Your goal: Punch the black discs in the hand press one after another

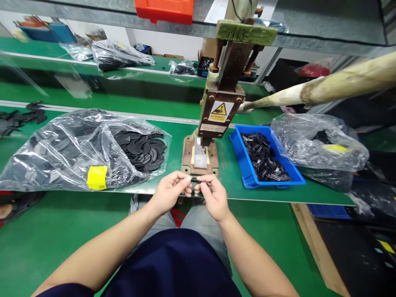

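Between my left hand [173, 189] and my right hand [213, 194] is a small black plastic part [194, 180], pinched at both ends by closed fingers. Most of it is hidden, so its exact kind cannot be made out. Both hands are over the front edge of the green table, just short of the hand press [221, 111]. On the press base [187, 154] lies a pale metal fixture [200, 160] under the ram. A clear bag [71, 144] of curved black pieces [140, 150] lies to the left. A blue bin [247, 178] of small black parts [262, 159] stands to the right.
The press's long lever [324, 86] reaches out to the upper right. Another clear bag [321, 144] lies beyond the bin. Loose black pieces [23, 117] are at the far left. A metal shelf [102, 10] with a red bin [165, 10] crosses overhead.
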Motion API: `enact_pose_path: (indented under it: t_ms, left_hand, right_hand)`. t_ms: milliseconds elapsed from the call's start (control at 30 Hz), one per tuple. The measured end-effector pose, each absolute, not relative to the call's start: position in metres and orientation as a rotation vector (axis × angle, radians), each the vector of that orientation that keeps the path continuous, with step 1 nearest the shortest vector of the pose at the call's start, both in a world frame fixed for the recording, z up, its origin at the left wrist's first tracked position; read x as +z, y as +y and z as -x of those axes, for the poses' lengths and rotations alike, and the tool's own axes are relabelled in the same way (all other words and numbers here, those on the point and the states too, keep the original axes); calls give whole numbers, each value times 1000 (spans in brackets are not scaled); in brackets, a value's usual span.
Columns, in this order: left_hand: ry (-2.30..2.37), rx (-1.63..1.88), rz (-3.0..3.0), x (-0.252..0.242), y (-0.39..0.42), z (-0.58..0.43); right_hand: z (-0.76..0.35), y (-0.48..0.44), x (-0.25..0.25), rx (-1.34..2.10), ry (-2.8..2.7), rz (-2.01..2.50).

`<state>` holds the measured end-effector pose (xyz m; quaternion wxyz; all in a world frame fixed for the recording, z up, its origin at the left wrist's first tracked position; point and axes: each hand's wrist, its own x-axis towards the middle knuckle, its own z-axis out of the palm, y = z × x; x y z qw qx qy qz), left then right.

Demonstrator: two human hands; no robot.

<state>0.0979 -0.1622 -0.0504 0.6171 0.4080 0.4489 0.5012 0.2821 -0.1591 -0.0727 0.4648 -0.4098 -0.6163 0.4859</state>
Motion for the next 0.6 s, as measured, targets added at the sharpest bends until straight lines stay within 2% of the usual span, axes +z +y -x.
enact_pose_path:
  t_ms: [400,600]
  left_hand:
    - [1001,1161,-1056,-61,-177,-88]
    - [1032,1280,-1765,-59,-171,-77]
  right_hand:
    - [-280,-163,-78,1272,-1393,979]
    - [-279,-166,-78,1240,-1438,990]
